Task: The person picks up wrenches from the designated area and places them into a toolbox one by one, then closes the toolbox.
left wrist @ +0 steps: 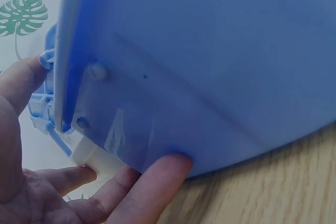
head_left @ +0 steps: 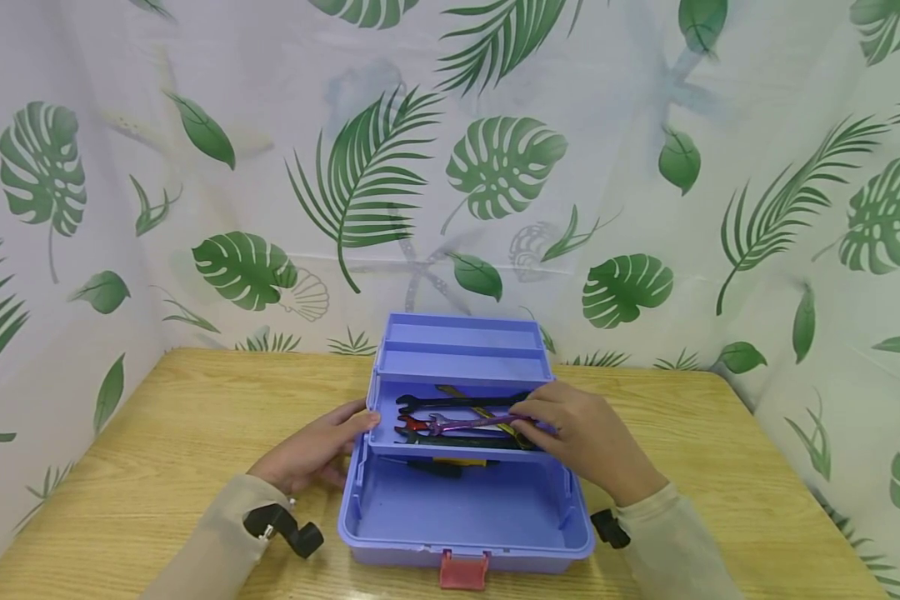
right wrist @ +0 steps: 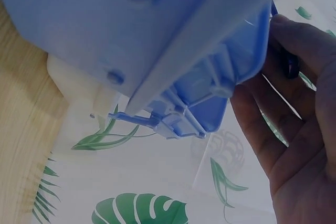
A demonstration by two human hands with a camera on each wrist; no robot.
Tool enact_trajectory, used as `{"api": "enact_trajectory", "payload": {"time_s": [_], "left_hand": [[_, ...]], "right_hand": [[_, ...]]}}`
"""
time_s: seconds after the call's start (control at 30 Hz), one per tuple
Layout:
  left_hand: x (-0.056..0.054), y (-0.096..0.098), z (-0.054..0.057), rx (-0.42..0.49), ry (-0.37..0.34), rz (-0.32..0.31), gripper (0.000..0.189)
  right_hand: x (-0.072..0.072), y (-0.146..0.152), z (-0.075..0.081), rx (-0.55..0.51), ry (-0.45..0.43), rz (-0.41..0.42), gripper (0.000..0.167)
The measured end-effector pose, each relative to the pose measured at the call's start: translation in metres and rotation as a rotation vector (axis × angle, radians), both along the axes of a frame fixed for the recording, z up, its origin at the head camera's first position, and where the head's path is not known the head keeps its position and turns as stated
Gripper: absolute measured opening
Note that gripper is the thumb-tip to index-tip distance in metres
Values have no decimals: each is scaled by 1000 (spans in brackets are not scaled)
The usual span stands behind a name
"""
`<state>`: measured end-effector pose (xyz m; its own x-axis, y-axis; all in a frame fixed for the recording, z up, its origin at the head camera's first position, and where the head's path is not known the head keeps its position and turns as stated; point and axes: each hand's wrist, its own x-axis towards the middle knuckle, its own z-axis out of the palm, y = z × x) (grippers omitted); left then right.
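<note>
A blue-purple toolbox stands on the table, its upper trays raised over the base. Several open-end wrenches lie in the lower raised tray, among them a black wrench at the back and a red one. My right hand pinches the right end of a purple wrench, whose jaw points left over the others. Fingers of my left hand lie straight along the box's left side, the thumb on the tray's left edge. The left wrist view shows those fingertips against the outer wall.
The toolbox's top tray leans back, divided by a ridge. Partly hidden under the wrench tray, dark and yellow tools lie in the base. A pink latch hangs at the front. Behind the wooden table hangs a leaf-print cloth.
</note>
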<state>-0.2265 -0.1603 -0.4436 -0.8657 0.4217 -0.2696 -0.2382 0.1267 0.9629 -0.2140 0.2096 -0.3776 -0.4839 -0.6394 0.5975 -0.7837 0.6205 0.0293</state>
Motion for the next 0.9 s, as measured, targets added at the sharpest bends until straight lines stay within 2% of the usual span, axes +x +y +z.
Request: {"api": "enact_trajectory", "payload": {"time_s": [0.63, 0.9], "left_hand": [[0, 0, 0, 24, -7, -18, 80], [0, -1, 0, 17, -8, -11, 80]], "right_hand": [[3, -2, -2, 38, -58, -18, 17], [3, -2, -2, 21, -70, -29, 14]]}}
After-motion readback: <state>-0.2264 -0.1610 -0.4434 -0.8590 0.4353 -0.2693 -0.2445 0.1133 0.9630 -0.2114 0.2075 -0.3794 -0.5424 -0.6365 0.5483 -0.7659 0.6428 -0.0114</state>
